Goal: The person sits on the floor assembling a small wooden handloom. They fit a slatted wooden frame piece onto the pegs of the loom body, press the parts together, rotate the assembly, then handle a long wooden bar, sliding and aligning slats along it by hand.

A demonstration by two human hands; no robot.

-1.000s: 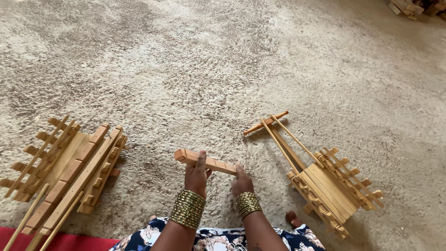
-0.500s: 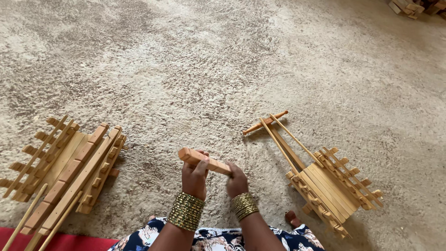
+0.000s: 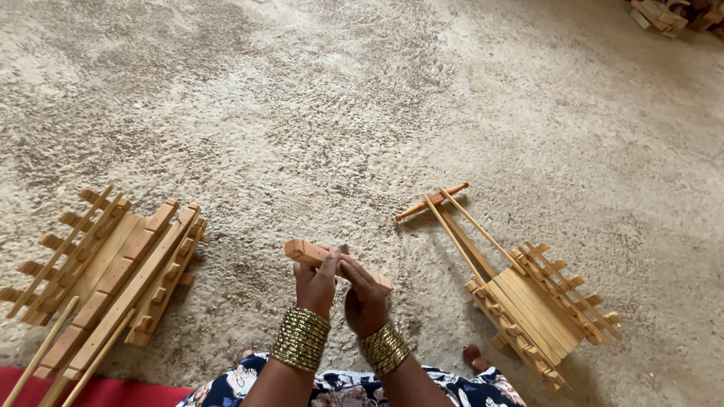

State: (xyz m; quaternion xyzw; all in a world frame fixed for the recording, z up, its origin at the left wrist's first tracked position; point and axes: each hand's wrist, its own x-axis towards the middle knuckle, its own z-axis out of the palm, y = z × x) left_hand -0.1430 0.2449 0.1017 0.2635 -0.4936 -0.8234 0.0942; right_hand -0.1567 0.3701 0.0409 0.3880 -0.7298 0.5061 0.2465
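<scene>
Both hands, left hand (image 3: 317, 280) and right hand (image 3: 363, 295), seemingly grip 1 notched wooden bar (image 3: 303, 252) above carpet (image 3: 317, 113).

The wooden block (image 3: 335, 264) is pale orange-tan with bare grain. Both wooden cart frames, the left (image 3: 105, 271) and the right (image 3: 528, 298), are light honey-yellow. Stacked bangles (image 3: 302, 339) gleam gold with fine ribbing. The dress (image 3: 347, 388) is navy with white and pink flowers. The carpet (image 3: 362, 98) is mottled beige-grey; the cloth (image 3: 105, 392) is red.
</scene>
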